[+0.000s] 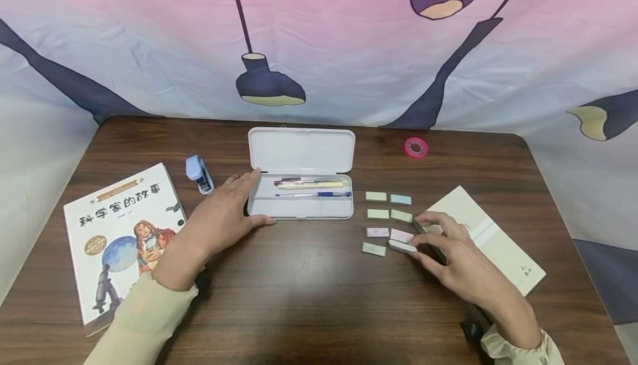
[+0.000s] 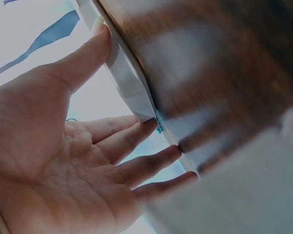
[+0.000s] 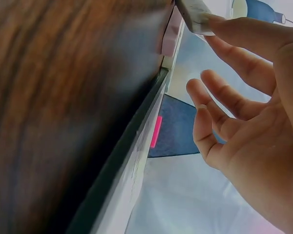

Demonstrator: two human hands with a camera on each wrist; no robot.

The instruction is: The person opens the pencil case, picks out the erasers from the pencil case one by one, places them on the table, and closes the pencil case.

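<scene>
An open white pencil case (image 1: 301, 207) lies at the table's middle with pens (image 1: 311, 184) in its tray. My left hand (image 1: 249, 199) rests flat at its left end, thumb on the front wall and fingers straight along the end wall. The left wrist view shows that hand (image 2: 63, 146) with its fingertips against the case wall (image 2: 127, 83). Right of the case lie several small pastel pads (image 1: 377, 214) in two columns. My right hand (image 1: 423, 237) touches the nearest white block (image 1: 401, 246) with its thumb tip, its other fingers loose. In the right wrist view one finger of this hand (image 3: 244, 97) meets the block (image 3: 193, 12).
A pale notepad (image 1: 493, 240) lies under and beyond my right hand. A pink tape roll (image 1: 416, 147) sits at the back right. A blue stapler (image 1: 199, 174) and a picture book (image 1: 122, 232) lie on the left. A printed cloth hangs behind the wooden table (image 1: 309, 287).
</scene>
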